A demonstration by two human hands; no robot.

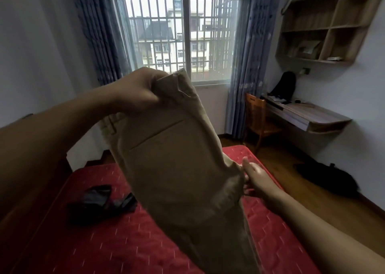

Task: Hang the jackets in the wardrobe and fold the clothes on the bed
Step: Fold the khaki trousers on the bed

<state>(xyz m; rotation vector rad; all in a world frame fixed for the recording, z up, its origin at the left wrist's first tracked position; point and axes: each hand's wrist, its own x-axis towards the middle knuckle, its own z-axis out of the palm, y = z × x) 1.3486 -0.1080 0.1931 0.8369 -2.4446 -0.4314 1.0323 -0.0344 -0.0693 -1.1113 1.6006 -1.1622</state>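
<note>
Trousers in tan cloth hang in the air over the bed, held up between both hands and close to the camera. The left hand is raised in front of the window and grips the bunched top end in a closed fist, thumb pressed against the fabric. From there the cloth drops at a slant, down and to the right, and runs out of view at the lower edge. A slit pocket shows as a slanted line across the upper part. The right hand sits lower, at the right edge of the cloth about halfway down, and pinches that edge: its thumb lies along the seam and its fingertips tuck against the fabric.

On the bed's red quilted cover, to the left of the trousers, lie crumpled black clothes. A dark heap lies on the wooden floor to the right of the bed; what it is cannot be told.

Against the right wall stands a bench with a dark backpack on its far end and a wooden chair pushed up beside it. A wooden shelf hangs on the wall above. Blue curtains frame the barred window.
</note>
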